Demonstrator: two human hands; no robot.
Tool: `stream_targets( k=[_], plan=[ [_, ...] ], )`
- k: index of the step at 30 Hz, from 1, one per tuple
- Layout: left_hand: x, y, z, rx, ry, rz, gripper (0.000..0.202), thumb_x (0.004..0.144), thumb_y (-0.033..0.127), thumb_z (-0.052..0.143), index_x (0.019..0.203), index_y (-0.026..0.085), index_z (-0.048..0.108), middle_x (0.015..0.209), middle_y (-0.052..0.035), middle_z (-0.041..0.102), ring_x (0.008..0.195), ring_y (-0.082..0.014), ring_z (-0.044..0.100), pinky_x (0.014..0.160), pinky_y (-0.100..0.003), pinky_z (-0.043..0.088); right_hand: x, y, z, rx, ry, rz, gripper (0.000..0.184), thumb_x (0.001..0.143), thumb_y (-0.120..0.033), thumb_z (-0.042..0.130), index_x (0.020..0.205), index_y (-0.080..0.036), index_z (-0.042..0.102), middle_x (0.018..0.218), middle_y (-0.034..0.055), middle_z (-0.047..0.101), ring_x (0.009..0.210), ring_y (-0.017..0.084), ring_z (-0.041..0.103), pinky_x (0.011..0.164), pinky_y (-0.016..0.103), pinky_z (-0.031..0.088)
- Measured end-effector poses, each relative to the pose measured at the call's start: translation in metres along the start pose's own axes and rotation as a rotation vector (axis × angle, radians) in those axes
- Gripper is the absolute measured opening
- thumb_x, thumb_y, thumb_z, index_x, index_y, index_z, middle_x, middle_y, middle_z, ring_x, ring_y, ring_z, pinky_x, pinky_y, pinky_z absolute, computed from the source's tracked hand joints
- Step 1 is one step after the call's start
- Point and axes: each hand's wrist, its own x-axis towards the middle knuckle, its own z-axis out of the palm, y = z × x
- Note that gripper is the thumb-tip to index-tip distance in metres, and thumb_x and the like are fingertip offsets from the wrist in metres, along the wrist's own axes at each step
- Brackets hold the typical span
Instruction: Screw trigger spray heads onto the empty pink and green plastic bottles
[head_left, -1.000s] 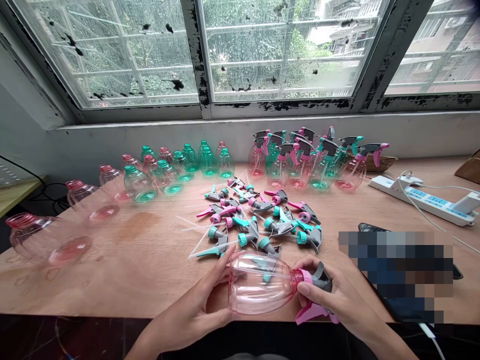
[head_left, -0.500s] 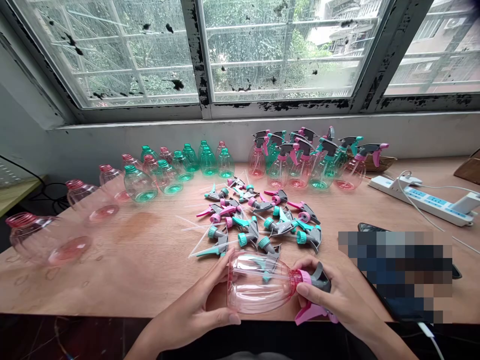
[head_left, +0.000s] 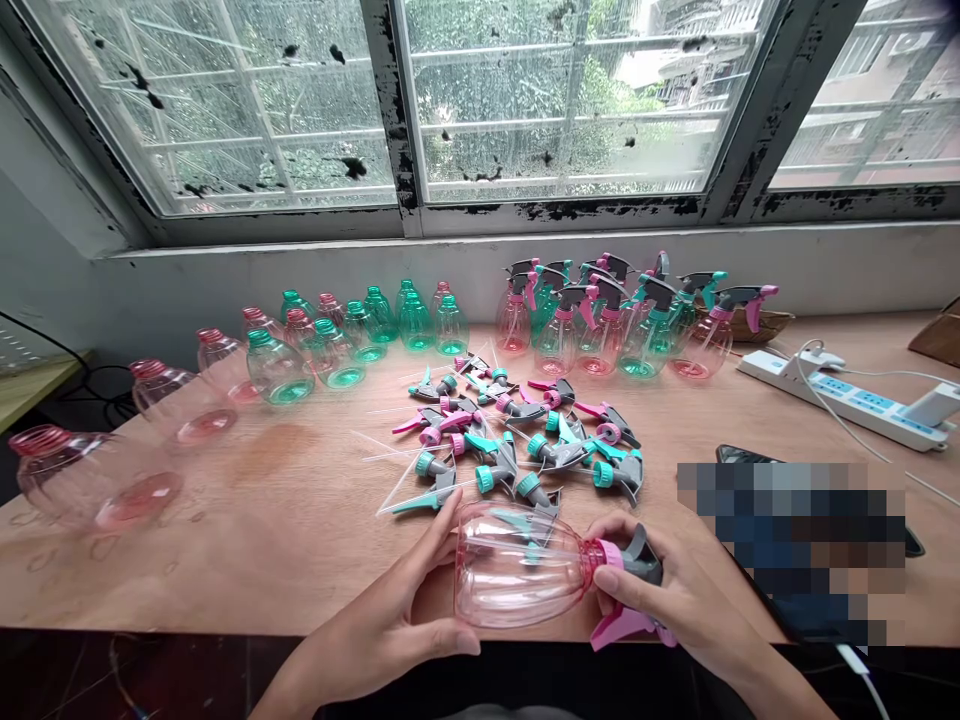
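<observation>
A clear pink spray bottle [head_left: 517, 568] lies on its side at the near edge of the wooden table [head_left: 285, 500]. My left hand [head_left: 405, 610] cups its base, fingers curled round it. My right hand [head_left: 664, 595] grips the grey and pink trigger head [head_left: 634, 580] sitting on the bottle's neck, thumb on the pink collar. Just beyond the bottle lies a heap of loose trigger heads [head_left: 517, 435] in pink, teal and grey with their thin dip tubes.
Open pink and green bottles [head_left: 330, 345] stand in a curved row at the left and back. Capped bottles [head_left: 615, 320] cluster at the back right. A white power strip [head_left: 847, 395] with cables lies at the right, and a dark phone-like object [head_left: 739, 455] near my right hand.
The bottle has turned slightly in my hands and my left fingers have shifted on its base. Everything else on the table is unmoved.
</observation>
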Motion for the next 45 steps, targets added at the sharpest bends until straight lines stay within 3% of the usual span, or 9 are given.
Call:
stream_targets(
  k=[5, 11, 15, 19, 23, 31, 37, 45],
  plan=[
    [-0.0012, -0.0023, -0.0022, 0.099, -0.008, -0.001, 0.095, 0.094, 0.046, 0.07, 0.165, 0.038, 0.008, 0.176, -0.0009, 0.008, 0.161, -0.0329, 0.01, 0.131, -0.051, 0.012, 0.0, -0.0016, 0.0005, -0.004, 0.012, 0.002, 0.038, 0.082, -0.048, 0.085, 0.098, -0.019, 0.066, 0.065, -0.0019, 0.072, 0.057, 0.015, 0.063, 0.052, 0.022, 0.048],
    [-0.0016, 0.0006, -0.0003, 0.132, -0.002, 0.088, 0.088, 0.1, 0.037, 0.062, 0.164, 0.042, 0.002, 0.177, 0.0, 0.003, 0.161, -0.0292, 0.012, 0.131, -0.048, 0.018, 0.0005, -0.0004, 0.0012, 0.007, 0.03, 0.015, 0.04, 0.08, -0.049, 0.086, 0.097, -0.019, 0.067, 0.063, -0.0014, 0.072, 0.056, 0.017, 0.066, 0.052, 0.025, 0.052],
    [-0.0006, 0.0022, 0.0009, 0.073, 0.011, 0.055, 0.102, 0.094, 0.043, 0.071, 0.163, 0.041, -0.004, 0.176, -0.0014, 0.005, 0.161, -0.0315, 0.01, 0.13, -0.05, 0.018, 0.0005, -0.0004, 0.0007, -0.001, 0.024, 0.002, 0.038, 0.081, -0.048, 0.085, 0.098, -0.019, 0.067, 0.064, -0.0016, 0.072, 0.057, 0.017, 0.065, 0.053, 0.025, 0.051],
    [0.0004, -0.0003, -0.0011, 0.047, -0.006, 0.019, 0.104, 0.09, 0.049, 0.074, 0.164, 0.039, 0.002, 0.176, -0.0015, 0.006, 0.161, -0.0342, 0.01, 0.13, -0.053, 0.017, 0.0006, -0.0008, 0.0, -0.022, 0.019, -0.016, 0.038, 0.081, -0.049, 0.085, 0.098, -0.019, 0.068, 0.064, -0.0012, 0.072, 0.057, 0.018, 0.066, 0.053, 0.027, 0.052],
    [0.0003, -0.0009, -0.0023, 0.083, -0.011, 0.013, 0.094, 0.094, 0.045, 0.071, 0.164, 0.041, 0.008, 0.176, -0.0001, 0.005, 0.161, -0.0332, 0.012, 0.13, -0.052, 0.017, 0.0005, -0.0005, 0.0, -0.021, 0.027, -0.002, 0.04, 0.08, -0.051, 0.085, 0.098, -0.019, 0.067, 0.064, -0.0014, 0.072, 0.057, 0.019, 0.067, 0.053, 0.027, 0.053],
    [-0.0017, -0.0038, -0.0019, 0.152, 0.002, 0.08, 0.083, 0.102, 0.032, 0.058, 0.163, 0.044, 0.002, 0.176, 0.0032, 0.003, 0.161, -0.03, 0.013, 0.131, -0.05, 0.012, 0.0005, 0.0, 0.0001, 0.006, 0.021, -0.002, 0.037, 0.082, -0.046, 0.085, 0.098, -0.018, 0.067, 0.065, -0.0016, 0.072, 0.06, 0.017, 0.067, 0.056, 0.025, 0.054],
    [0.0011, -0.0005, -0.0008, 0.052, -0.002, 0.014, 0.106, 0.09, 0.044, 0.076, 0.164, 0.038, 0.0, 0.176, -0.0013, 0.005, 0.161, -0.0342, 0.012, 0.13, -0.051, 0.017, 0.0004, -0.0014, 0.0007, -0.027, 0.015, 0.007, 0.04, 0.081, -0.05, 0.084, 0.098, -0.019, 0.066, 0.063, -0.0016, 0.072, 0.056, 0.018, 0.066, 0.05, 0.025, 0.049],
    [-0.0012, -0.0018, -0.0019, 0.12, -0.007, 0.035, 0.094, 0.095, 0.042, 0.07, 0.163, 0.044, 0.005, 0.176, 0.0048, 0.003, 0.162, -0.029, 0.012, 0.131, -0.046, 0.016, 0.0005, -0.0004, -0.0004, -0.004, 0.019, 0.002, 0.035, 0.082, -0.045, 0.084, 0.098, -0.019, 0.067, 0.065, -0.0015, 0.072, 0.06, 0.018, 0.067, 0.056, 0.026, 0.053]
  ],
)
